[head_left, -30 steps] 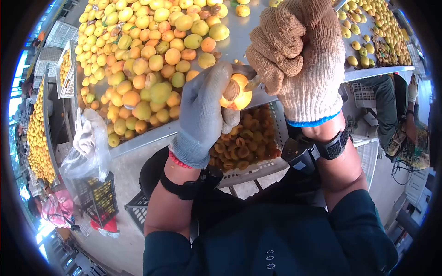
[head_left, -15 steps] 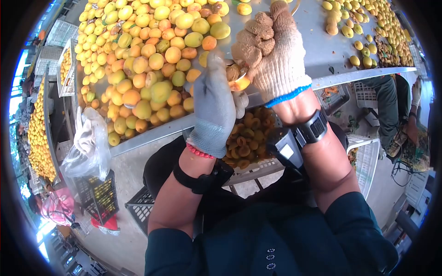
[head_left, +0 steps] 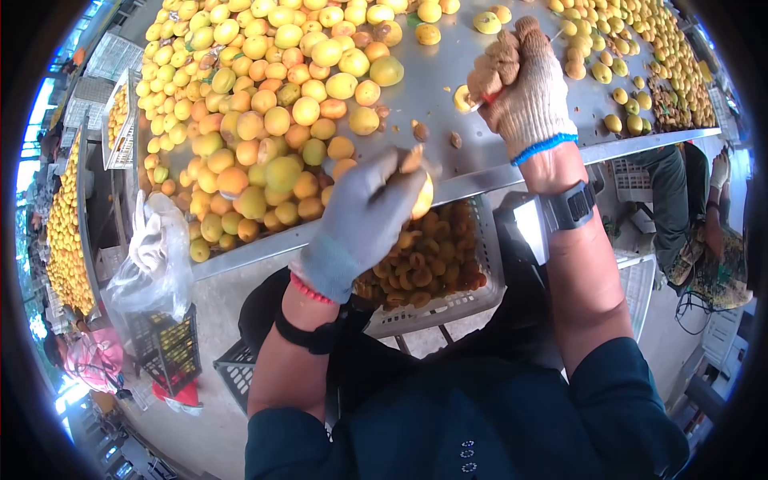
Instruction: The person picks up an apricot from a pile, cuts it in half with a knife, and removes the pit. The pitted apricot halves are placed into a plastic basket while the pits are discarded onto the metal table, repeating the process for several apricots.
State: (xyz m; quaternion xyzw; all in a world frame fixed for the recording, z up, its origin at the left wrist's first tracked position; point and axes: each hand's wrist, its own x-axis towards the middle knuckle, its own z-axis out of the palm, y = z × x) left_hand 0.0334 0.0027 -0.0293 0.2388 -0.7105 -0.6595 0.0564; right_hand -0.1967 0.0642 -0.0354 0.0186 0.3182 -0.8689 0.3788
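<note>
My left hand (head_left: 364,216), in a grey glove, is closed around a yellow-orange apricot (head_left: 423,200) at the table's front edge. A small brownish-orange piece (head_left: 412,158) shows at its fingertips, blurred. My right hand (head_left: 524,88), in a tan-and-white knit glove with a blue cuff, is a fist over the metal table (head_left: 588,108). A thin metal tool with a bit of red (head_left: 490,97) peeks from that fist, mostly hidden. Beside it lies a yellow apricot (head_left: 462,98). Brown pits (head_left: 455,140) rest on the metal between my hands.
Many whole apricots (head_left: 264,120) cover the table's left side; more (head_left: 672,72) lie at far right. Below the edge, a white crate (head_left: 494,240) holds apricot halves (head_left: 432,260). A plastic bag (head_left: 156,264) hangs at left. Another person's legs (head_left: 670,192) are at right.
My hands have moved apart: the left down toward me with the apricot, the right up and away to the right. Pits now show on the table, and more of the crate is visible.
</note>
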